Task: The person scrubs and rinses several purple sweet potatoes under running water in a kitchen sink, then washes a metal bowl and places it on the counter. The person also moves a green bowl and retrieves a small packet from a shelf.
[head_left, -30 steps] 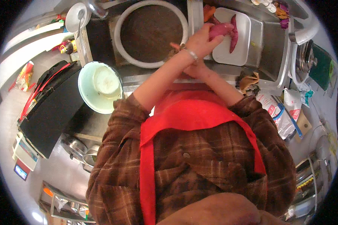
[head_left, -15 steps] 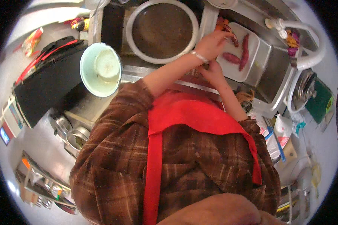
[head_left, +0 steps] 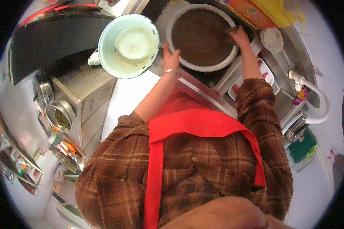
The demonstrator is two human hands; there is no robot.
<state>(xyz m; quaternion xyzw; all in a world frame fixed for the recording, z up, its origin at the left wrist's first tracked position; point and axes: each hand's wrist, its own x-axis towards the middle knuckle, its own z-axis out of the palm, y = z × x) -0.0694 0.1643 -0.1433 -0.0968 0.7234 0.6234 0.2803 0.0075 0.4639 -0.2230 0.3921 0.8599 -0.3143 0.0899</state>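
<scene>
A large round basin [head_left: 172,23] with a thick whitish rim stands in the left sink compartment, full of dark brown, murky water. My left hand [head_left: 170,59] is at its near left rim, thumb and forefinger apart, nothing visible between them. At the opposite side my right hand [head_left: 240,37] reaches over the right rim. Its fingers close on a small dark brown thing, too blurred to name, above the water. Left of my left hand is a pale green enamel basin [head_left: 107,49] with a chipped rim. Under my right forearm, a white tray [head_left: 269,78] holds reddish sweet potatoes, partly hidden.
A white curved faucet [head_left: 326,101] juts out at the right, beside a lidded pot [head_left: 294,131]. A round white lid [head_left: 271,40] sits behind the tray. The yellow and red bag [head_left: 256,13] is at the back. A metal pot [head_left: 61,116] with greens stands lower left.
Both hands have left the sweet potato tray and sink divider. The left has gone to the basin's left rim, the right to its right rim. The whole view has shifted.
</scene>
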